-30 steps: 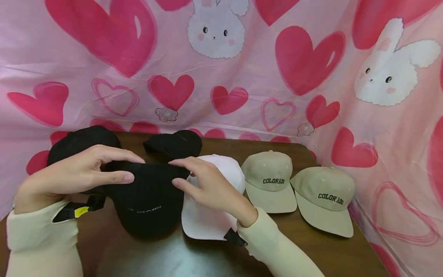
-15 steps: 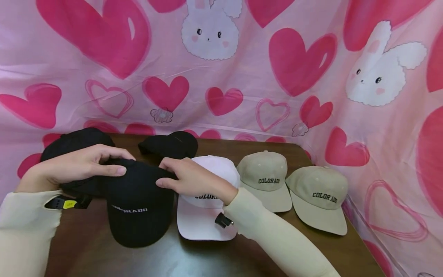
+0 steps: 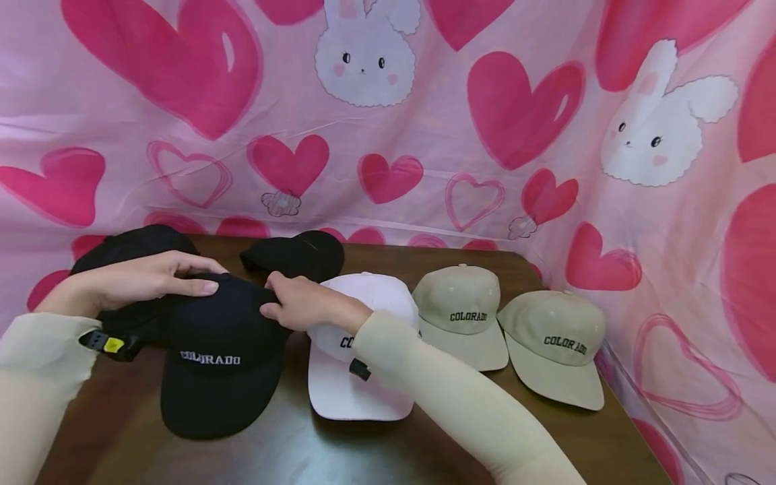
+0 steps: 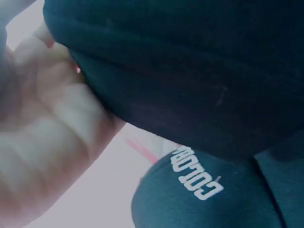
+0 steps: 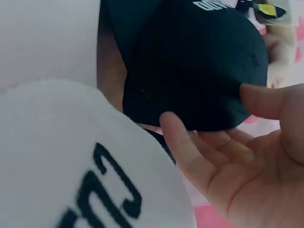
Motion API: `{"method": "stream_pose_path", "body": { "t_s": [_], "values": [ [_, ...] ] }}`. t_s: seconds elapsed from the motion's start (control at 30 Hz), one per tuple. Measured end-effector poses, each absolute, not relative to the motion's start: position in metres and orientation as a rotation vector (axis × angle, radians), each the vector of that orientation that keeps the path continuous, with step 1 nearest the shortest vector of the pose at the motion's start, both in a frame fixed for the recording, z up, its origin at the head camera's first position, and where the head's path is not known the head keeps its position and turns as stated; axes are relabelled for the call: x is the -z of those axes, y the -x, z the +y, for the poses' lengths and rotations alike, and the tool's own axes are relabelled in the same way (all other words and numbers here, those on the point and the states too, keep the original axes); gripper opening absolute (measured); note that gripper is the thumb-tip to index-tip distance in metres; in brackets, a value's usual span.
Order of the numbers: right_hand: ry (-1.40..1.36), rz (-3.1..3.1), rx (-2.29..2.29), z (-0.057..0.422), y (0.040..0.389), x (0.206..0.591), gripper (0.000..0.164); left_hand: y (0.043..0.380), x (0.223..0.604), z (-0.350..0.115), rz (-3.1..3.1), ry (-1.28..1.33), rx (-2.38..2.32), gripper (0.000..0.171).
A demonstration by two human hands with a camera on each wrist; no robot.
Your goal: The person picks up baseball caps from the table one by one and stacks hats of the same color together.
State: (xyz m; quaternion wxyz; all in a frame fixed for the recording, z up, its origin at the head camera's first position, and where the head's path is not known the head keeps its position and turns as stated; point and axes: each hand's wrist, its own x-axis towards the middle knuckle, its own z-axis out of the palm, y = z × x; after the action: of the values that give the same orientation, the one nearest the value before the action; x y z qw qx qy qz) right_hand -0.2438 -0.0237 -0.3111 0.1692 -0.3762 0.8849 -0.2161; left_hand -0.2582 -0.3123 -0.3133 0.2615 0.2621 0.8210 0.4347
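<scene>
In the head view a black cap [image 3: 224, 323] with white COLORADO lettering is held between both hands, its brim pointing toward me. My left hand [image 3: 145, 279] grips the left side of the crown, thumb on top. On the crown's right side my right hand [image 3: 312, 303] pinches the rear rim; the right wrist view shows its thumb and fingertips against the dark fabric [image 5: 199, 80]. Another black cap [image 3: 139, 239] lies behind my left arm, partly hidden. Dark cap fabric [image 4: 166, 80] fills much of the left wrist view, beside the left palm [image 4: 47, 123].
Right of the held cap sits a white cap [image 3: 358, 391], partly covered by my right forearm. Two tan COLORADO caps [image 3: 467, 296] stand further right on the brown table [image 3: 442, 444]. A black cap [image 3: 303, 252] lies at the back, before the pink heart-patterned cloth [image 3: 388, 128].
Both hands have carried the black cap left and turned it, so its lettering now shows fully. The right hand has moved away from the white cap's crown.
</scene>
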Motion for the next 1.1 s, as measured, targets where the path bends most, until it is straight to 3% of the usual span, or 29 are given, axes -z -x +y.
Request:
{"method": "stream_pose_path", "body": {
  "t_s": [0.27,1.1],
  "values": [
    [0.944,2.620,0.507,-0.041,0.248,0.322,0.040,0.265,0.329,-0.315,2.332,-0.610,-1.149,0.033],
    [0.766,2.656,0.400,-0.059,0.249,0.337,0.029,0.265,0.359,-0.324,2.345,-0.555,-1.194,0.037]
  ]
}}
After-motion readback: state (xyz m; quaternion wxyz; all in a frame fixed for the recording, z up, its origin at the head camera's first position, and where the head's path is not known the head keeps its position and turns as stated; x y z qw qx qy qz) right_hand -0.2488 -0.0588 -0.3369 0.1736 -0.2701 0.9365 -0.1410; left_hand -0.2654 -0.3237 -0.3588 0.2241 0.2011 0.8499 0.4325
